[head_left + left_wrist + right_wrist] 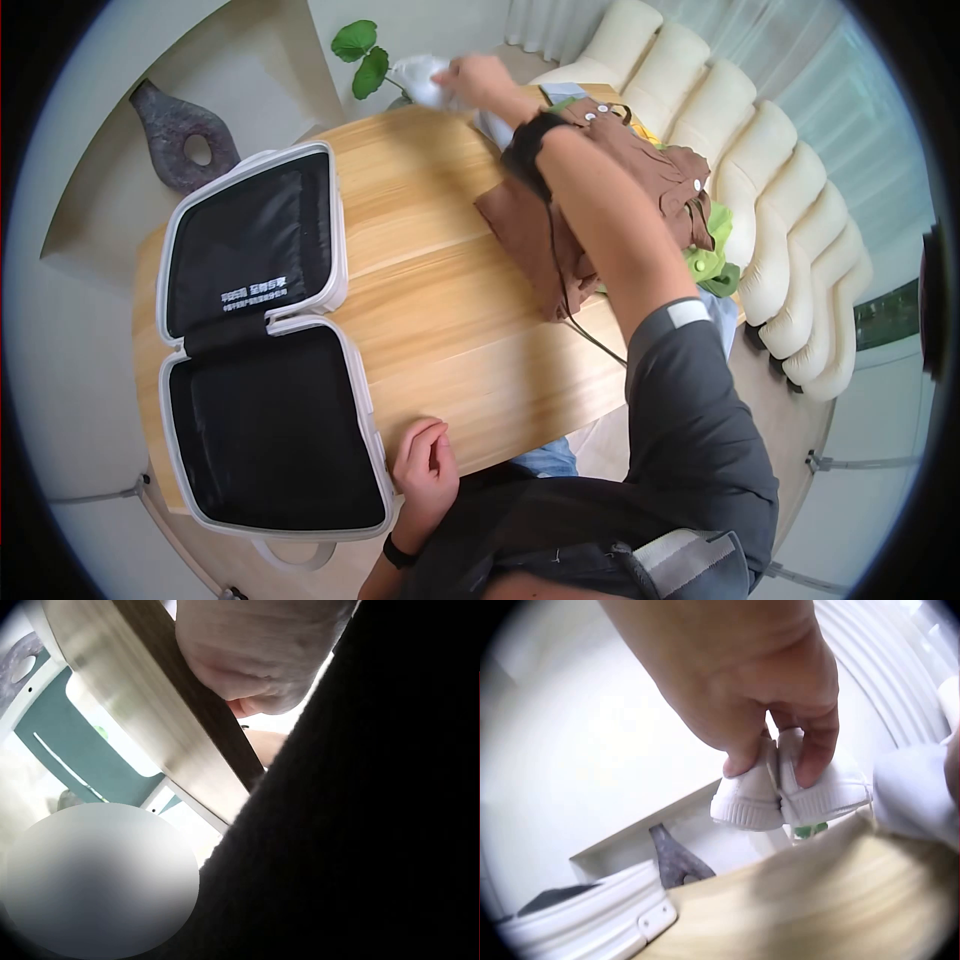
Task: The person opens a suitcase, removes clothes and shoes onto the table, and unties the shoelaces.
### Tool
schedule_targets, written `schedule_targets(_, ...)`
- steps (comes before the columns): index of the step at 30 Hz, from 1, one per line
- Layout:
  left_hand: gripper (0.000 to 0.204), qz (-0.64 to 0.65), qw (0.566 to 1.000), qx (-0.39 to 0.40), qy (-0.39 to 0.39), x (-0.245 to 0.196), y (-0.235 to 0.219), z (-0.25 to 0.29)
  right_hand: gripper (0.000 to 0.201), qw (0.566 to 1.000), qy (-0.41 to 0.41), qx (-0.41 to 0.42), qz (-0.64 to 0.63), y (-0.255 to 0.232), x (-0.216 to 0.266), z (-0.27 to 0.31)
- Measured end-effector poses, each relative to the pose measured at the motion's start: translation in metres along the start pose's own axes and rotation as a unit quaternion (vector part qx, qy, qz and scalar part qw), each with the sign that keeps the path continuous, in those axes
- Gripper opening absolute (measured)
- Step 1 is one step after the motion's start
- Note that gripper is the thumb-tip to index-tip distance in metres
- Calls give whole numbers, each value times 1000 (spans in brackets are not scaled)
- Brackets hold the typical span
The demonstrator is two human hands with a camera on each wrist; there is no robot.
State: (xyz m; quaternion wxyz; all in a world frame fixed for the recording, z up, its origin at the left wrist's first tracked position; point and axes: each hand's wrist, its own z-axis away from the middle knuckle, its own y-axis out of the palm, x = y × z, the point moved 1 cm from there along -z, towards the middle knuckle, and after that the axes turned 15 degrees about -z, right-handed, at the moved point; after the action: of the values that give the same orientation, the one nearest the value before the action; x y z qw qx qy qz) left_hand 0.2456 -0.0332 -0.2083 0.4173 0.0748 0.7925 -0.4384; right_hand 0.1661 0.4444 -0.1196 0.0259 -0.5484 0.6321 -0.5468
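Note:
My right hand [482, 82] pinches a pair of white shoes [425, 82] above the far edge of the table. In the right wrist view the fingers of that hand [769, 682] grip the white shoes [754, 796] at their heel ends. My left hand [428, 465] rests at the table's near edge beside the suitcase [378, 480], its fingers loosely curled and holding nothing. The left wrist view shows part of this hand [259, 649] against the table edge. The suitcase lies open, with a black lining in both halves.
Brown clothing [640, 160] and a green garment [712, 250] lie heaped on the right of the wooden table [450, 350]. Beyond them stands a cream sofa [740, 150]. A green plant [370, 70] and a dark ring-shaped sculpture [180, 140] are behind the table.

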Motion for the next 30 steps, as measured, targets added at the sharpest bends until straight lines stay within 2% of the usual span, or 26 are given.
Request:
schedule_targets(1,8,-7,1000,-2,-5,-2,-1,-1,42,1000,-12,-4,6,-19,-10,-15)
schedule_targets(3,8,-3,1000,5,-18,-5,-2,-2,43,999,30,33,7,-66,-27,-40)
schedule_targets(5,8,-11,1000,5,0,-2,-1,-2,33,993,19,27,112,-111,-68,-56)
schedule_targets(7,9,-6,1000,14,-5,-2,-2,-4,34,984,2,23,179,-152,-99,-51)
schedule_targets(9,13,-16,999,18,26,3,-1,-2,48,953,-3,117,281,-184,-126,-46)
schedule_targets(11,15,-14,999,20,32,6,1,-2,44,943,10,98,318,-205,-171,-34)
schedule_targets(13,17,-25,999,13,37,4,2,-2,37,950,82,84,289,-220,-186,-9)
schedule_targets(15,18,-17,999,14,48,9,3,2,33,956,155,76,235,-231,-211,8)
schedule_targets(18,18,-22,997,13,70,10,5,-1,28,960,183,80,198,-228,-250,24)
schedule_targets(19,17,-34,996,14,82,9,5,-1,29,966,161,83,182,-223,-260,31)
schedule_targets(24,19,-56,996,11,74,10,8,2,26,961,167,122,185,-191,-287,47)
schedule_targets(28,21,-71,993,17,90,8,8,-1,27,958,152,177,168,-192,-277,50)
schedule_targets(30,21,-69,994,18,88,9,10,1,22,970,102,182,121,-186,-274,52)
